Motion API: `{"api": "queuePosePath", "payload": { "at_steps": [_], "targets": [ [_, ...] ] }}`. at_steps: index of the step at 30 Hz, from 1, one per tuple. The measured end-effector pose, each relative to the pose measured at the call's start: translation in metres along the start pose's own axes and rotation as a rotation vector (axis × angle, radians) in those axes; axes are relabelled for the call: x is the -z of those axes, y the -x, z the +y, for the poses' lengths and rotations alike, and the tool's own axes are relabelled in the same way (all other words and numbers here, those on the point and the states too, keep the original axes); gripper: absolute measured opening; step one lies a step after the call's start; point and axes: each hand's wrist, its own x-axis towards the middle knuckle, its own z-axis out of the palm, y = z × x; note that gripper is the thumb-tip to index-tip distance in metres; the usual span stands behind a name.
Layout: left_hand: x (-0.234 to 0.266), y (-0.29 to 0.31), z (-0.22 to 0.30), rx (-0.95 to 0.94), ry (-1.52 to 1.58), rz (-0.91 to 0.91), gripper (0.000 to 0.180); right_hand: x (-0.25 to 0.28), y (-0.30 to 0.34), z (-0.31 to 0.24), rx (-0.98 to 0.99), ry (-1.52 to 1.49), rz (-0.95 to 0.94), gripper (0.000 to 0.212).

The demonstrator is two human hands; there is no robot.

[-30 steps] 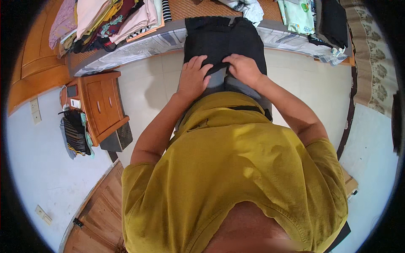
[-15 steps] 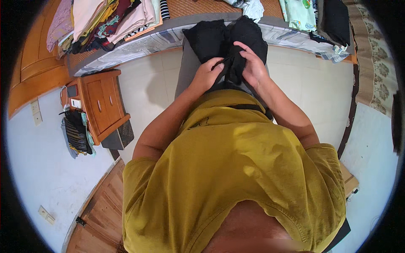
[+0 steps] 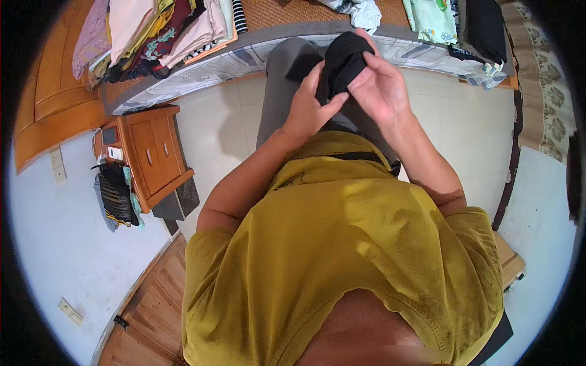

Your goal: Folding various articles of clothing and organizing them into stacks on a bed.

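A black cloth garment [image 3: 345,56], gathered into a compact rounded bundle, is held up over my grey-trousered lap. My left hand [image 3: 308,108] grips its left and lower side, the thumb pressed toward the near edge. On the right, my right hand [image 3: 384,91] has its fingers around the bundle's far and right side, palm partly turned up. What kind of garment it is cannot be made out, and some of my fingertips are hidden by the cloth.
Ahead is a bed edge with a woven mat [image 3: 278,17]. On it lie stacked folded clothes [image 3: 137,33] at left, a pale crumpled cloth [image 3: 365,13], light green clothing [image 3: 432,21] and folded black clothes [image 3: 485,33] at right. A wooden nightstand [image 3: 149,155] stands at left.
The black garment, spread over both my knees before, is now bunched up and lifted between my hands. My right hand has moved up around its far side, and my grey trouser legs show more.
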Motion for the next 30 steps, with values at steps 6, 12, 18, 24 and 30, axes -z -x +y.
{"api": "queuePosePath", "payload": {
  "at_steps": [6, 12, 18, 24, 30],
  "targets": [
    [0.044, -0.030, 0.032, -0.163, -0.091, 0.173, 0.039, -0.013, 0.006, -0.027, 0.176, 0.556, 0.018, 0.046],
    [0.110, -0.099, 0.063, -0.367, -0.294, 0.115, 0.040, -0.028, -0.029, -0.037, 0.181, 1.378, -0.113, 0.036],
    [0.135, -0.135, 0.126, -0.373, 0.163, 0.121, 0.023, -0.086, -0.066, -0.045, 0.690, 1.346, -0.236, 0.012],
    [0.156, -0.074, 0.096, -0.327, -0.244, 0.033, 0.038, -0.055, -0.046, -0.025, 1.056, 1.673, -0.598, 0.025],
    [0.135, 0.041, -0.022, 0.029, -0.202, -0.269, 0.029, 0.041, 0.004, 0.022, 0.357, 1.874, -0.757, 0.028]
  ]
}}
